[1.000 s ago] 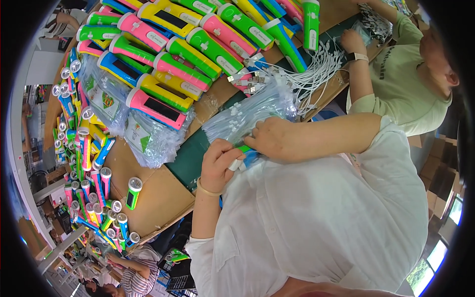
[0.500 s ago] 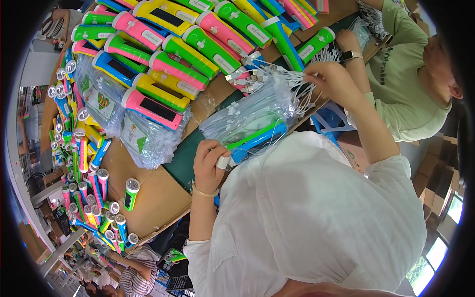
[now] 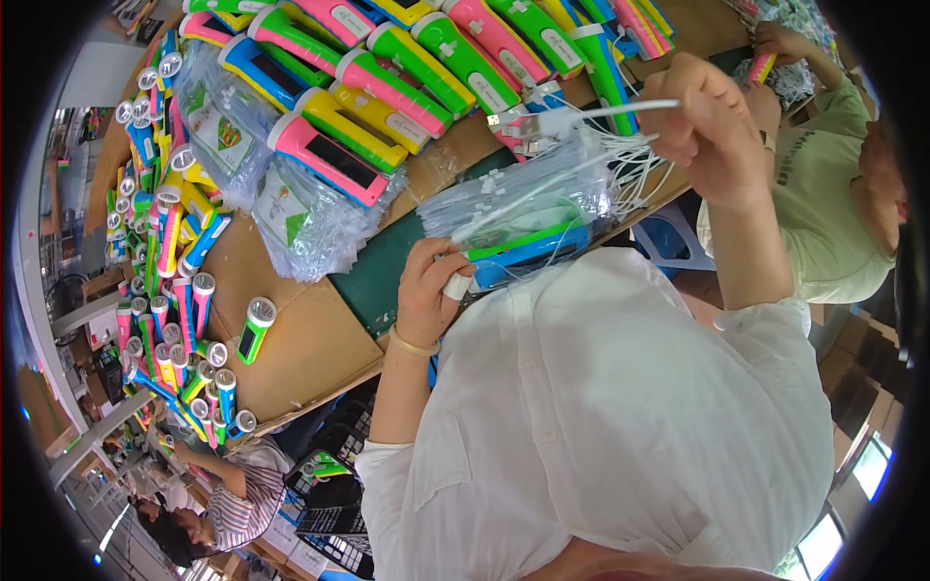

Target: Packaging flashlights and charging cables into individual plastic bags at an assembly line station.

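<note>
My left hand is closed round the white end of a green and blue flashlight, which lies at the table's near edge in a clear plastic bag. Raised above the cable bundle, my right hand pinches a white USB cable. The plug end of that cable points left and is blurred. Below it, white charging cables lie loose in a bunch. A stack of clear plastic bags rests just beyond the flashlight.
Colourful flashlights are heaped at the far side. More stand crowded along the left, and one green flashlight stands alone on the cardboard. Packs of clear bags lie between. A co-worker in a green shirt sits at right.
My right hand has risen out of the cable bunch and drawn up one white cable. My left hand stays on the bagged flashlight. The whole view has shifted slightly.
</note>
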`<action>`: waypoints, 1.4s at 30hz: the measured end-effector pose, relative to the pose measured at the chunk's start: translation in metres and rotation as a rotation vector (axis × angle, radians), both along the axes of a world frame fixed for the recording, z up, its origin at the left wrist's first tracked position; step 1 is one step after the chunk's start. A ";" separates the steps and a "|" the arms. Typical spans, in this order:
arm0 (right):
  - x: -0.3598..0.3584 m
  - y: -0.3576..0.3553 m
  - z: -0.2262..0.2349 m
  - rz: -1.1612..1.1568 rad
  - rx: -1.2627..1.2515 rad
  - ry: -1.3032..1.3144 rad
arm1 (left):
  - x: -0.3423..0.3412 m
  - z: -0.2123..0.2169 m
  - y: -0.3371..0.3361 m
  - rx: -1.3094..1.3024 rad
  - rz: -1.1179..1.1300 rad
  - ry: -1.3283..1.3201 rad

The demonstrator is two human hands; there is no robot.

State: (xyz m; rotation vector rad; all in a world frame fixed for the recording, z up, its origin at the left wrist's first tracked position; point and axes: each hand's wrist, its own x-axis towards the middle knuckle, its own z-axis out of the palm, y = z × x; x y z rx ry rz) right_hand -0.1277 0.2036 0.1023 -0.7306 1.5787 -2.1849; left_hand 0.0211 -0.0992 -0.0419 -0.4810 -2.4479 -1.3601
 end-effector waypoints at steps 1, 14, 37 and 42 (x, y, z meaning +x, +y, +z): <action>0.003 -0.005 -0.010 0.048 0.040 -0.014 | 0.000 -0.001 -0.001 0.015 0.003 0.015; 0.025 0.011 -0.061 -0.148 0.569 -0.058 | 0.002 -0.004 -0.007 0.056 -0.015 -0.036; 0.030 -0.104 -0.084 0.589 0.790 0.282 | 0.034 0.009 0.004 0.349 0.402 -0.420; 0.041 -0.121 -0.091 0.556 0.747 0.335 | 0.035 0.019 0.009 0.281 0.358 -0.341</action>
